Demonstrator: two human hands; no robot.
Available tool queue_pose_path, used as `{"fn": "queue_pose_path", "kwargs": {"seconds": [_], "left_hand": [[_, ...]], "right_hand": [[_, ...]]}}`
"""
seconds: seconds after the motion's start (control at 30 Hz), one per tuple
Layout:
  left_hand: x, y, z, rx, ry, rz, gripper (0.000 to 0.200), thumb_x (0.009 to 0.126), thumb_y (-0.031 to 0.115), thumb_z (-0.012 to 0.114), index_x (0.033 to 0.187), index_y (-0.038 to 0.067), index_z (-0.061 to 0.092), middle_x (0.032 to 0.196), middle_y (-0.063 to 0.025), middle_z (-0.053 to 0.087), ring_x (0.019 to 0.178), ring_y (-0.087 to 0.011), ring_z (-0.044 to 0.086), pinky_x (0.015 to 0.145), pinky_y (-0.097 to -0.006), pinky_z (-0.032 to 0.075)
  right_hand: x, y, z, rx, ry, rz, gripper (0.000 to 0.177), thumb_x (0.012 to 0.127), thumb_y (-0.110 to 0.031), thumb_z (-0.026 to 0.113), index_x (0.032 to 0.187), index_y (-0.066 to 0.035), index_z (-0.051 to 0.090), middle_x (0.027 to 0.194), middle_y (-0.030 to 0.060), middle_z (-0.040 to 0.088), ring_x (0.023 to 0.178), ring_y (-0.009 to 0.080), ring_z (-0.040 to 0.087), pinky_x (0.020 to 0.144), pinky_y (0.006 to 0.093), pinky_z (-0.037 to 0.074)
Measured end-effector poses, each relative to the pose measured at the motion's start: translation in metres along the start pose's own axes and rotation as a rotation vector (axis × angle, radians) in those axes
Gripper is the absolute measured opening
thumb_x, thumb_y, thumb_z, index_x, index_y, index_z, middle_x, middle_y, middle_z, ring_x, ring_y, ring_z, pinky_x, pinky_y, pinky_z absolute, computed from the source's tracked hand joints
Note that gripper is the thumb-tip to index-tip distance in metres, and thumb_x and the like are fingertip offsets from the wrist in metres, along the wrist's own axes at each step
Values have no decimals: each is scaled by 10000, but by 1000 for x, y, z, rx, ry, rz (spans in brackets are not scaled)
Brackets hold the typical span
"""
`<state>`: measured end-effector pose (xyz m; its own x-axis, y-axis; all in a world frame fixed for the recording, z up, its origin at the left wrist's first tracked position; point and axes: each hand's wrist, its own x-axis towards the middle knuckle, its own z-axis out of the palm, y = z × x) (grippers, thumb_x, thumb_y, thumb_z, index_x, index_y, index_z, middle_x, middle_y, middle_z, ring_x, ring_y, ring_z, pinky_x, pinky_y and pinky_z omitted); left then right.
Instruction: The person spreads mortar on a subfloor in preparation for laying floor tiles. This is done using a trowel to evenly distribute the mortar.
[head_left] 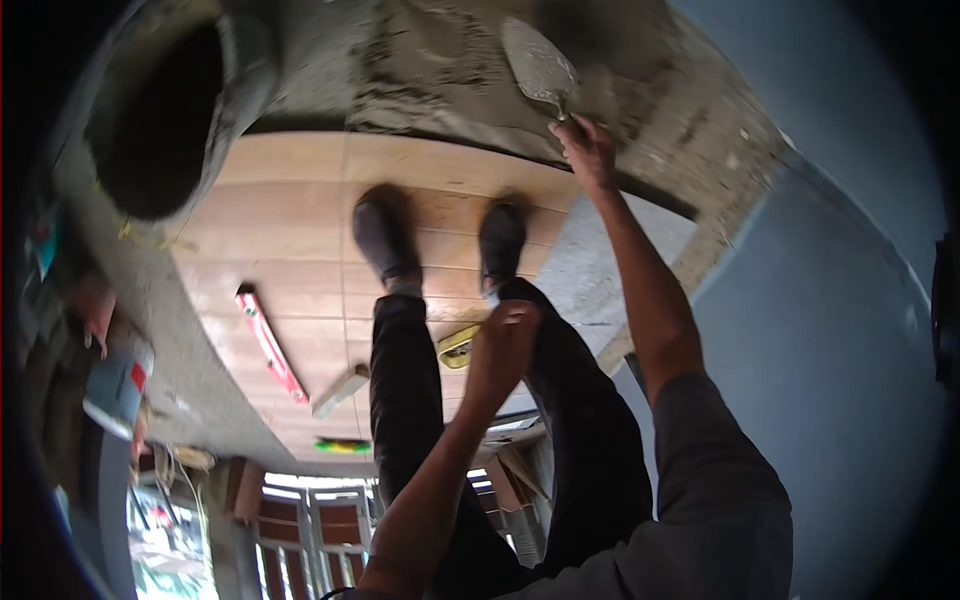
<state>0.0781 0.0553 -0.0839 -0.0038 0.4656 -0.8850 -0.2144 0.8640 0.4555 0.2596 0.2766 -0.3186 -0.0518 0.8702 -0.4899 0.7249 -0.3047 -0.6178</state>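
My right hand (588, 152) is wrapped around the handle of a trowel (540, 66). The pointed, mortar-smeared blade lies over the wet grey mortar (440, 75) beyond the tiles. My left hand (505, 345) is closed in a loose fist above my thigh, and nothing sticks out of it. Its palm side is hidden. Both my shoes stand on wood-look floor tiles (290, 215), whose far edge borders the mortar.
A large bucket (235, 90) stands at the upper left. On the tiles lie a red spirit level (272, 345), a short block (341, 391), a yellow dish-like object (457, 347) and a green-yellow item (342, 446). A blue-grey wall (830, 330) rises at the right.
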Motion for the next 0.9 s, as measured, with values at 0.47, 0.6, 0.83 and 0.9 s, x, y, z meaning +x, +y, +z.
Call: {"fn": "queue_pose_path", "kwargs": {"seconds": [0.47, 0.6, 0.83, 0.9], "left_hand": [[-3, 11, 9, 168, -111, -89, 331, 1003, 257, 612, 1140, -39, 666, 1089, -207, 726, 1024, -291, 714, 911, -363, 534], [2, 16, 13, 215, -129, -122, 328, 1003, 254, 614, 1148, -36, 664, 1094, -209, 725, 1035, -293, 714, 906, -365, 537], [5, -2, 18, 260, -99, -56, 306, 994, 244, 631, 1145, -22, 660, 1073, -193, 733, 1029, -286, 721, 886, -366, 546], [4, 5, 20, 264, -71, -73, 295, 1001, 234, 626, 1147, -20, 664, 1064, -172, 735, 1021, -261, 716, 881, -346, 541]], "right_hand": [[27, 165, -122, 671, 370, 648, 246, 822, -233, 787, 870, -39, 645, 651, 96, 602, 487, 222, 593, 425, 354, 487], [50, 143, -112, 752, 225, 585, 260, 809, -233, 795, 911, -42, 651, 705, 95, 633, 534, 214, 617, 445, 348, 493], [43, 144, -120, 883, 96, 523, 438, 791, -351, 784, 1087, -40, 697, 782, 119, 658, 595, 225, 635, 580, 365, 547], [27, 122, -130, 833, 53, 486, 408, 823, -350, 771, 1087, -49, 694, 785, 108, 656, 597, 194, 632, 574, 334, 539]]}}
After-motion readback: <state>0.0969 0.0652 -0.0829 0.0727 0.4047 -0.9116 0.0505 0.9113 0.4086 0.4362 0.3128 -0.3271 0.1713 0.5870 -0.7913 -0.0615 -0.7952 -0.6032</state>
